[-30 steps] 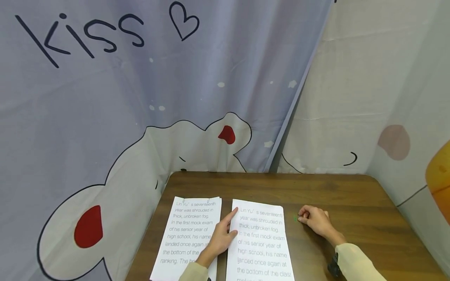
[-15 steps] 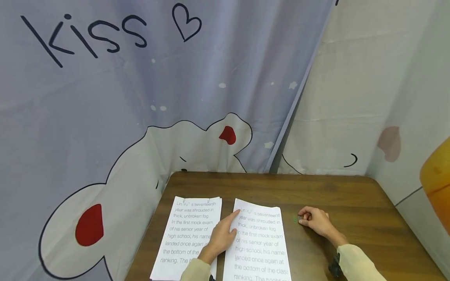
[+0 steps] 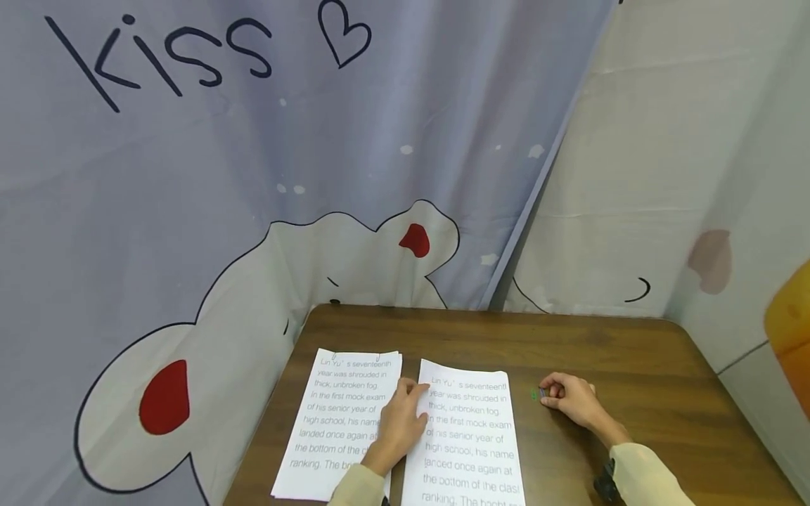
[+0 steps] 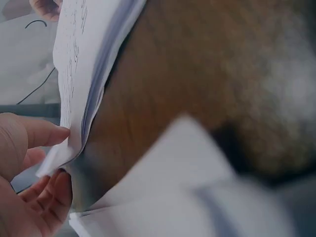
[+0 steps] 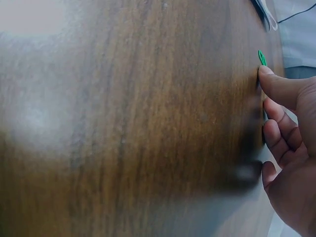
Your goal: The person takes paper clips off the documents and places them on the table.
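My left hand (image 3: 400,425) grips the left edge of the right-hand stack of printed sheets (image 3: 468,436). In the left wrist view, the thumb lies on the top page and curled fingers are under the lifted edge of the stack (image 4: 76,108). My right hand (image 3: 574,402) is low over the table to the right of that stack, thumb and forefinger pinching a small bluish paper clip (image 3: 542,393), mostly hidden by the fingertips. Just left of them lies a green paper clip (image 3: 534,396); in the right wrist view the green clip (image 5: 262,58) shows beyond the thumb tip.
Another stack of printed sheets (image 3: 335,422) lies at the left, with two clips on its top edge. Both stacks rest on a brown wooden table (image 3: 607,351). A printed curtain (image 3: 354,267) hangs behind the table's far edge.
The right-hand stack has shifted slightly left, its top edge straightening a little. My left forefinger has bent from nearly straight. The right hand stays by the clips, its fingertips barely moved.
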The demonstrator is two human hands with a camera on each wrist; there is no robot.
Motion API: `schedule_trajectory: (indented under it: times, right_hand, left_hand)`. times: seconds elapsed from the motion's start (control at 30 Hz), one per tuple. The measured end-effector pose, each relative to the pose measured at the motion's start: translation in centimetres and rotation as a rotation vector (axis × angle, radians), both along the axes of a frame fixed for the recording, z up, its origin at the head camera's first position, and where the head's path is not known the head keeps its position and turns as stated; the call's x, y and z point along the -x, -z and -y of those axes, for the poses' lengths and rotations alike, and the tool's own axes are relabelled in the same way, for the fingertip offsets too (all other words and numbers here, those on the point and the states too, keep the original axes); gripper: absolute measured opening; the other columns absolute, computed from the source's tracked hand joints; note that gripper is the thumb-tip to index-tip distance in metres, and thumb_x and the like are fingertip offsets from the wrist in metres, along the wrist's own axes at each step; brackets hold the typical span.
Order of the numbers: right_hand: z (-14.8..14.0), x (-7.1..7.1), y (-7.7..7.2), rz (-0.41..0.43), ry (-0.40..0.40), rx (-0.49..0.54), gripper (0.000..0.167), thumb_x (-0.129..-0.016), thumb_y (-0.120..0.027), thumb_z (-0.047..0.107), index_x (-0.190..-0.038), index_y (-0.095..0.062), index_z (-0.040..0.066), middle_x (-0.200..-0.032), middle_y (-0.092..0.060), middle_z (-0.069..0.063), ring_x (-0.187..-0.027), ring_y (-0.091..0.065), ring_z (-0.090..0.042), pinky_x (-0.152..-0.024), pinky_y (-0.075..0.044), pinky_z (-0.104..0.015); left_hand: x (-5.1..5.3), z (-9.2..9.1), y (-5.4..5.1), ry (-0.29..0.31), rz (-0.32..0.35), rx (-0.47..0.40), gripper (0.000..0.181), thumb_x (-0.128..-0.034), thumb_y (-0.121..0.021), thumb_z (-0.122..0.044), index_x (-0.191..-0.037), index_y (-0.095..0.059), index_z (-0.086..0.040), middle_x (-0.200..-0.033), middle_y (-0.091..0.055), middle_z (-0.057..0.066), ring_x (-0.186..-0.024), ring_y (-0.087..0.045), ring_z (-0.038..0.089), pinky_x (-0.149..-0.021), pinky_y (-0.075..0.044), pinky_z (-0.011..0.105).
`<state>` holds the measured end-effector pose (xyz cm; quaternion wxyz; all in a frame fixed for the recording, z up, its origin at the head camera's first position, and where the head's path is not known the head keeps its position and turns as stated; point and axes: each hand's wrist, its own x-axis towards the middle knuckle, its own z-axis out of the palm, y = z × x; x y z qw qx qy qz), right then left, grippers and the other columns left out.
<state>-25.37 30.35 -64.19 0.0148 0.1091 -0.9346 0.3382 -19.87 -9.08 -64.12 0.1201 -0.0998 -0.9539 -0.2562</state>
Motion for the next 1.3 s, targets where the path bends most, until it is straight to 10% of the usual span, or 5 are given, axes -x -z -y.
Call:
schedule_trajectory:
  times: [0.43, 0.87, 1.3]
  right_hand:
    - [0.2, 0.2, -0.4, 0.018, -0.017, -0.002, 0.019, -0.087, -0.086, 0.016, -0.102, -0.075, 0.014, -0.08, -0.061, 0.006, -0.07, -0.051, -0.005, -0.085, -0.03, -0.045]
    - [-0.2, 0.1, 0.0, 0.012, -0.012, -0.016, 0.02, -0.086, -0.087, 0.016, -0.101, -0.075, 0.015, -0.079, -0.06, 0.007, -0.069, -0.05, -0.004, -0.08, -0.031, -0.039]
    - [-0.3, 0.1, 0.1, 0.011, -0.019, 0.004, 0.02, -0.086, -0.087, 0.017, -0.102, -0.075, 0.015, -0.078, -0.059, 0.007, -0.069, -0.05, -0.005, -0.084, -0.03, -0.044]
  left_hand:
    - [0.2, 1.1, -1.0, -0.04, -0.018, 0.014, 0.044, -0.0895, -0.083, -0.021, -0.132, -0.072, -0.017, -0.132, -0.062, 0.008, -0.103, -0.07, 0.024, -0.069, -0.058, 0.031]
    - [1.1, 10.1, -1.3, -0.27, 0.01, -0.005, 0.042, -0.0932, -0.077, -0.02, -0.133, -0.071, -0.011, -0.126, -0.068, 0.015, -0.11, -0.066, 0.035, -0.085, -0.058, 0.051]
    - [0.1, 16.2, -0.9, -0.359, 0.049, 0.036, 0.044, -0.0951, -0.073, -0.02, -0.136, -0.068, -0.004, -0.134, -0.064, 0.026, -0.12, -0.058, 0.044, -0.091, -0.046, 0.057]
